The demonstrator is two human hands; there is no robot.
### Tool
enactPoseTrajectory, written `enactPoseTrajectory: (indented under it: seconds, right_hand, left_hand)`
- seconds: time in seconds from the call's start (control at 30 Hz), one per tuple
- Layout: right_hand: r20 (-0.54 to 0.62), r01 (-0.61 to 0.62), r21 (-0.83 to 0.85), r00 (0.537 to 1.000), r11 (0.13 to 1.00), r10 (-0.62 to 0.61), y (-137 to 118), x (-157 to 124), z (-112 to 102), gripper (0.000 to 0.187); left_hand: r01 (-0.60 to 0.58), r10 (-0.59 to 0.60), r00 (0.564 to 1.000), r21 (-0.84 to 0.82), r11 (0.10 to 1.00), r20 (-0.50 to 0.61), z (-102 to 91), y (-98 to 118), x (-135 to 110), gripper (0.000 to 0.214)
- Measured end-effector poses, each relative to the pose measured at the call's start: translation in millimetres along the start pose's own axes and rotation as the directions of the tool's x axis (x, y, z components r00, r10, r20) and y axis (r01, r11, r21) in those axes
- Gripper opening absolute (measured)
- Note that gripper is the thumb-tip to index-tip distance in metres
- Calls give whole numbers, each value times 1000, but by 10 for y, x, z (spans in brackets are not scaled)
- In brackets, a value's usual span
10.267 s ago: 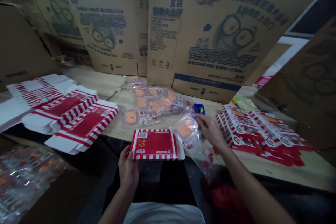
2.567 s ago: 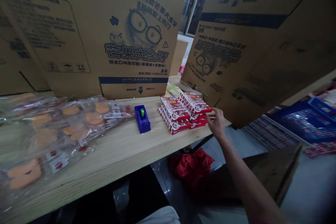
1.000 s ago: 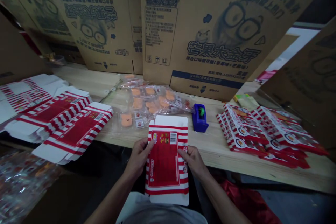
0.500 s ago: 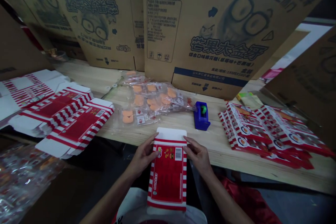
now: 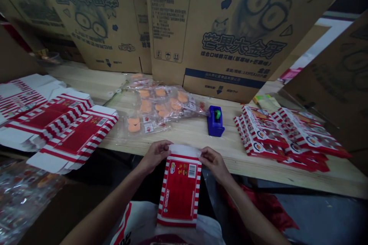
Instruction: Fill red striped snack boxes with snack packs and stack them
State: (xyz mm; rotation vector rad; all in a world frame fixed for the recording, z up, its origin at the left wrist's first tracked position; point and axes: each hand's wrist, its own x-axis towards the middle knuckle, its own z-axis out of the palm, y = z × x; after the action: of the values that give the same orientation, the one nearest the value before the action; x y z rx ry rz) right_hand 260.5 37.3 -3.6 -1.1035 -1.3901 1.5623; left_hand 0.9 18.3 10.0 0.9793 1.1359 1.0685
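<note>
A red-and-white striped cardboard box (image 5: 179, 189) lies over my lap at the table's front edge, its barcode side up and a white end flap (image 5: 184, 150) at the far end. My left hand (image 5: 156, 155) pinches the upper left corner by that flap. At the upper right corner, the fingers of my right hand (image 5: 215, 164) are closed on the box edge. Beyond the box lie clear packets of orange candy (image 5: 161, 105) on the table. A blue tape dispenser (image 5: 215, 121) with a green core stands right of the packets.
Stacks of flat striped boxes (image 5: 82, 134) lie on the left of the wooden table (image 5: 189, 136). Filled striped boxes (image 5: 283, 136) are piled on the right. Large brown cartons (image 5: 212, 11) stand along the back. More clear packets (image 5: 25, 199) sit low at the left.
My thumbs have shifted off the box's printed face to its upper corners, and my hands now grip beside the end flap. The view has shifted slightly.
</note>
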Motion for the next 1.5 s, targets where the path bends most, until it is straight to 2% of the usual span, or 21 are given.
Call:
enactPoseTrajectory:
  seconds: [0.13,0.3,0.37,0.43,0.53,0.6,0.73,0.83,0.9,0.97,1.03,1.1,1.17,1.2,1.23,1.27,1.33,1.37,1.4,1.5]
  right_hand:
    - [8,93,-60,996,994,-93,31,-49,17,26]
    - [33,60,-126,998,990,-57,-13,-60,59,30]
    - [32,40,-164,999,986,-35,-67,-21,53,27]
    - [25,30,-200,999,979,-26,-139,35,39,25]
    - [8,33,-244,999,969,-32,-252,107,34,19]
    - [12,35,-241,999,970,-33,-308,117,48,16]
    - [-8,34,-144,999,989,-35,-305,26,76,18]
    - [-31,57,-89,998,994,-60,-191,-82,93,19]
    - [-69,88,-82,993,993,-94,-92,-155,136,19]
    - [-150,125,-109,979,986,-141,-16,-227,211,17]
    - [-205,143,-132,964,981,-168,6,-282,279,15]
    - [-126,132,-125,981,983,-147,-30,-275,280,12]
    - [-65,123,-137,989,983,-133,-111,-166,160,28]
    - [-96,130,-153,985,980,-146,-159,-70,52,35]
    - [-198,139,-185,964,973,-176,-206,50,-80,38]
    - [-342,141,-226,915,964,-214,-249,187,-226,38]
    - [-595,94,-299,759,950,-263,-305,481,-507,35]
    - [-650,64,-313,713,948,-263,-314,621,-617,32]
    - [-687,33,-319,681,947,-255,-308,748,-699,30]
    - [-705,8,-282,677,960,-212,-227,1009,-770,30]
  left_hand:
    - [-145,135,989,204,968,61,-33,-15,-30,22]
    - [-135,99,989,403,905,109,5,54,-38,20]
    - [-153,102,985,431,889,139,8,118,-7,15]
    - [-121,62,985,391,912,161,11,193,34,18]
    - [-9,-43,985,297,955,168,42,295,91,17]
    - [15,-55,989,271,962,141,76,326,105,11]
    - [-65,31,992,298,952,119,98,261,45,8]
    - [-162,115,980,324,932,161,67,145,-56,13]
    - [-172,130,981,329,929,145,61,71,-121,16]
    - [-139,115,989,300,944,95,81,16,-166,16]
    - [-81,70,996,203,976,63,120,-22,-185,18]
    - [12,-15,999,61,998,52,162,-52,-183,24]
    - [98,-97,995,-53,994,29,193,-81,-166,30]
    - [115,-114,993,-74,991,17,202,-95,-153,31]
    - [105,-105,994,-68,992,9,209,-106,-139,30]
    - [72,-72,997,-34,997,11,212,-114,-125,28]
    - [-34,31,999,82,996,41,212,-118,-99,25]
    - [-86,78,995,138,987,65,207,-115,-89,24]
    - [-130,116,989,176,976,86,198,-111,-80,24]
    - [-187,165,978,191,964,129,151,-119,-71,26]
